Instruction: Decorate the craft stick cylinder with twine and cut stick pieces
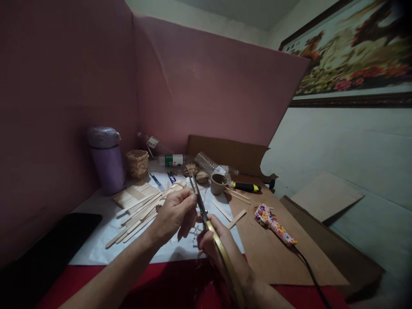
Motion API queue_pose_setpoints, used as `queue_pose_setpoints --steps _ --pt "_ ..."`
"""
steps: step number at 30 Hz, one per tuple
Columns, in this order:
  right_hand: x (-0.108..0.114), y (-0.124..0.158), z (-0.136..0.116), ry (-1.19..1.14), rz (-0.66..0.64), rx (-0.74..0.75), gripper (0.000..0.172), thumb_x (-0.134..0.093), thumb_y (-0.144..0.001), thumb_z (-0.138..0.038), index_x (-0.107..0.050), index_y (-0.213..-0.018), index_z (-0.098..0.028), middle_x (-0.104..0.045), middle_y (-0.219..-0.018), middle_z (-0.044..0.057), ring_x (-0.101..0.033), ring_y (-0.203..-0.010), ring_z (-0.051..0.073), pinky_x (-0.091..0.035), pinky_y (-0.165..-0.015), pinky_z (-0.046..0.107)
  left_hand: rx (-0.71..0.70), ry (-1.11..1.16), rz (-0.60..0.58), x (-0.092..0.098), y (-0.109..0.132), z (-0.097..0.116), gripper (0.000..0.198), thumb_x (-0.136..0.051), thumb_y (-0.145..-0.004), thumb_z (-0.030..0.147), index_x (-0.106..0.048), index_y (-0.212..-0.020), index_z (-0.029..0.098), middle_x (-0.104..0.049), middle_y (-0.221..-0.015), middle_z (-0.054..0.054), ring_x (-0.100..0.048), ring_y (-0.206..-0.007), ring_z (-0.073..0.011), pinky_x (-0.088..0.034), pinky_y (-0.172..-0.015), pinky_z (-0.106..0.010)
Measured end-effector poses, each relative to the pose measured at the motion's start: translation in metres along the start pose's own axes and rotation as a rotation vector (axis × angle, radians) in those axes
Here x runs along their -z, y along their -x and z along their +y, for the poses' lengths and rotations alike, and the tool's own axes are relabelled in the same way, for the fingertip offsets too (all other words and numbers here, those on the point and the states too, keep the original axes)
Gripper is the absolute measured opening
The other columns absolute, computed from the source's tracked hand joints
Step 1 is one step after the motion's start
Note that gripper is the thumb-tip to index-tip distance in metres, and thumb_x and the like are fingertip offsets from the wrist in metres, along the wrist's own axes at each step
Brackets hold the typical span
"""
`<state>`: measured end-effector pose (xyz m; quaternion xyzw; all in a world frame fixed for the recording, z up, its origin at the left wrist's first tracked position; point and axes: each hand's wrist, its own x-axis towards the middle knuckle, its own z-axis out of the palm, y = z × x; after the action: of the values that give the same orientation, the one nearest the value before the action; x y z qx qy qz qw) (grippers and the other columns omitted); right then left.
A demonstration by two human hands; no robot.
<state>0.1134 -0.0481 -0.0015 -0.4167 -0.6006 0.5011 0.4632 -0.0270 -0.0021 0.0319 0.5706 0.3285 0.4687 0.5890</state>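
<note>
My right hand (pixel 217 240) grips a pair of scissors (pixel 202 205) with golden handles, its blades pointing up and away from me and slightly apart. Close against the blades, my left hand (pixel 178 210) is closed in a pinch. Whatever sits between its fingertips is too small to make out. Loose wooden craft sticks (pixel 138 221) fan out on the white sheet (pixel 93 249) to the left of my hands. Small cut bits (pixel 195 236) lie under my hands. Just beyond the blade tips are balls of twine (pixel 202 177) and a small brownish cup (pixel 219 183).
A purple tumbler (pixel 107 165), a woven basket (pixel 137 164) and clear plastic bottles (pixel 174 160) stand or lie at the back. On the brown board (pixel 273 257) at right rests a flower-patterned glue gun (pixel 275 224) with a black cord. A yellow-black handle (pixel 246 187) lies near the cup.
</note>
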Motion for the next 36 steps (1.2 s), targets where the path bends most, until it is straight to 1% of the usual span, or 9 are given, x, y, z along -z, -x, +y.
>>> queue_pose_setpoints --steps 7,13,16,19,21,23,26,30,36 --pt "0.001 -0.001 0.004 -0.047 -0.037 0.023 0.062 -0.062 -0.071 -0.075 -0.05 -0.092 -0.018 -0.042 -0.072 -0.004 -0.031 -0.059 0.009 -0.028 -0.049 0.021 -0.003 -0.014 0.003 0.0 -0.001 -0.002 0.037 -0.055 -0.086 0.049 -0.045 -0.066 0.02 -0.052 -0.041 0.003 -0.039 -0.024 -0.0074 -0.024 -0.023 -0.015" --pt "0.001 -0.002 0.011 -0.042 -0.007 0.081 0.053 -0.069 -0.074 -0.065 -0.055 -0.093 -0.017 -0.048 -0.077 -0.002 -0.039 -0.068 0.012 -0.035 -0.061 0.024 -0.023 0.008 -0.018 0.002 0.001 -0.007 0.037 -0.054 -0.088 0.048 -0.046 -0.067 0.019 -0.056 -0.045 0.003 -0.041 -0.026 -0.0077 -0.023 -0.023 -0.015" --pt "0.0 0.0 0.009 -0.066 -0.002 0.06 0.053 -0.07 -0.074 -0.063 -0.055 -0.094 -0.017 -0.049 -0.078 -0.001 -0.04 -0.07 0.013 -0.035 -0.061 0.025 -0.022 0.009 -0.01 0.001 0.002 -0.009 0.038 -0.054 -0.089 0.048 -0.046 -0.067 0.018 -0.056 -0.045 0.003 -0.042 -0.027 -0.0078 -0.024 -0.024 -0.015" --pt "-0.001 0.002 0.007 -0.104 0.0 0.038 0.051 -0.072 -0.073 -0.061 -0.053 -0.093 -0.018 -0.045 -0.075 -0.004 -0.035 -0.065 0.011 -0.03 -0.056 0.023 -0.058 0.02 0.063 -0.001 0.0 -0.008 0.039 -0.06 -0.087 0.048 -0.048 -0.065 0.017 -0.054 -0.044 0.004 -0.041 -0.028 -0.0059 -0.027 -0.027 -0.015" --pt "-0.001 0.002 0.007 -0.123 -0.008 0.018 0.051 -0.073 -0.072 -0.06 -0.05 -0.092 -0.019 -0.041 -0.07 -0.006 -0.031 -0.062 0.01 -0.027 -0.053 0.023 -0.113 0.106 0.166 -0.002 -0.002 -0.006 0.033 -0.071 -0.079 0.042 -0.053 -0.069 0.016 -0.058 -0.052 0.004 -0.049 -0.037 -0.0061 -0.037 -0.034 -0.015" --pt "0.0 0.002 0.007 -0.11 -0.012 0.015 0.05 -0.074 -0.072 -0.059 -0.049 -0.09 -0.019 -0.037 -0.068 -0.007 -0.029 -0.06 0.009 -0.026 -0.053 0.023 -0.132 0.264 0.218 -0.003 -0.003 -0.003 0.028 -0.08 -0.071 0.032 -0.06 -0.08 0.015 -0.069 -0.072 0.0 -0.063 -0.059 -0.01 -0.051 -0.054 -0.018" --pt "0.001 0.001 0.007 -0.062 -0.004 0.029 0.05 -0.074 -0.072 -0.059 -0.05 -0.087 -0.019 -0.037 -0.067 -0.007 -0.029 -0.061 0.01 -0.026 -0.055 0.023 -0.035 0.471 0.111 -0.002 -0.004 -0.003 0.031 -0.08 -0.07 0.022 -0.065 -0.095 0.012 -0.074 -0.095 -0.01 -0.069 -0.089 -0.0176 -0.053 -0.08 -0.025" --pt "0.002 -0.001 0.009 -0.04 -0.003 0.022 0.05 -0.073 -0.071 -0.059 -0.051 -0.087 -0.018 -0.041 -0.07 -0.005 -0.032 -0.064 0.011 -0.029 -0.056 0.023 0.065 0.621 0.009 -0.001 -0.004 -0.01 0.023 -0.072 -0.079 0.019 -0.068 -0.101 0.011 -0.075 -0.094 -0.011 -0.07 -0.09 -0.0201 -0.053 -0.082 -0.028" --pt "0.002 -0.003 0.006 -0.034 -0.02 0.026 0.045 -0.075 -0.072 -0.055 -0.049 -0.082 -0.019 -0.04 -0.067 -0.007 -0.032 -0.062 0.01 -0.03 -0.055 0.023 0.035 0.672 0.084 -0.002 -0.006 -0.013 0.016 -0.062 -0.087 0.017 -0.066 -0.101 0.011 -0.074 -0.094 -0.011 -0.07 -0.089 -0.0192 -0.051 -0.093 -0.032"
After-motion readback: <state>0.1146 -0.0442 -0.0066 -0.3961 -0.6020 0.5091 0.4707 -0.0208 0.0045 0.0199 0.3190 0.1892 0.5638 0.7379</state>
